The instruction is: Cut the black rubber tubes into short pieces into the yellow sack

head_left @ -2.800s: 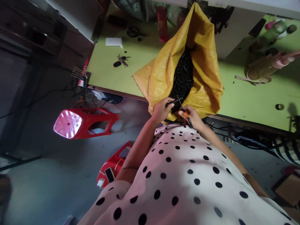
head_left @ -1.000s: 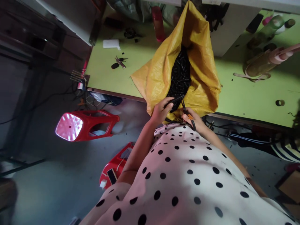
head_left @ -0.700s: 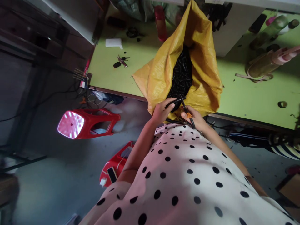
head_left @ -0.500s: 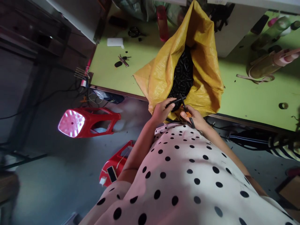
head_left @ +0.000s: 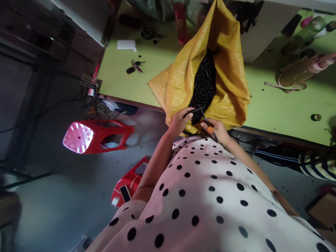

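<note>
Yellow woven plastic sack (head_left: 225, 66) lies open on the green desk (head_left: 275, 105), its mouth hanging over the near edge toward the person in a white blouse with black dots. Inside the sack is a heap of small black tube-like pieces (head_left: 204, 82); how many of these have been worked on cannot be told, and nothing finished is set aside in view.

At the sack's mouth, the left hand (head_left: 178, 122) is closed around one thin black ribbed piece (head_left: 193, 111), pinched between thumb and fingers. This piece lies nearly level, its long axis running left to right and rising slightly toward the right, where its free end meets the tool. The right hand (head_left: 216, 128) is closed on small snips with an orange handle (head_left: 207, 125); their dark blades point up and left, touching or just beside the piece's end. Whether a cut is already made is too small to tell. Judging by the full sack, much remains.

Further back on the desk lie a bunch of keys (head_left: 135, 66) and a red bottle (head_left: 181, 22). Red plastic stool (head_left: 97, 136) lies tipped on the floor.
</note>
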Motion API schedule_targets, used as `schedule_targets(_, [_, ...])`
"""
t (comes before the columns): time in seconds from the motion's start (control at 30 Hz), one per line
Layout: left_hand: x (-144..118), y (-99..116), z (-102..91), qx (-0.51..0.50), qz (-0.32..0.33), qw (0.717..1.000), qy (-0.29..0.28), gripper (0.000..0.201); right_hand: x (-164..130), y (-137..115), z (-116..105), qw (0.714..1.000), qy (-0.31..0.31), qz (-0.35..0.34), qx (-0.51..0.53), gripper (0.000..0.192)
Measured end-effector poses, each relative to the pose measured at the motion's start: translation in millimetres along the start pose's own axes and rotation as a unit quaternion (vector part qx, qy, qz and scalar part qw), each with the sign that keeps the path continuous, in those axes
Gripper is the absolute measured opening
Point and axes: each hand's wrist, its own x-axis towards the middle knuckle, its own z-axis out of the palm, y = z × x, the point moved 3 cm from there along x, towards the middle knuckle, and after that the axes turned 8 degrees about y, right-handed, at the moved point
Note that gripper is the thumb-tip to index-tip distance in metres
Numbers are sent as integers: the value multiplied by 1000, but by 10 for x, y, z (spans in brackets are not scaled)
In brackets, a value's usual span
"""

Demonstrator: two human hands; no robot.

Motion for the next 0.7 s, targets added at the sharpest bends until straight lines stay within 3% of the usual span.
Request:
schedule_targets(0.13, [2,30,-19,8,18,1000,12,36,1,3,28,1000,22,2,17,65])
schedule_targets(0.4, [14,43,-7,85,44,991,-96,38,108,53,-70,999,-26,27,25,77])
schedule_targets(0.6, [50,-9,-6,64,6,997,-53,35,137,57,-75,1000,11,-6,-12,68])
schedule_targets(0.7, [45,9,27,-9,-20,1000,4,28,125,73,-17,999,45,3,25,69])
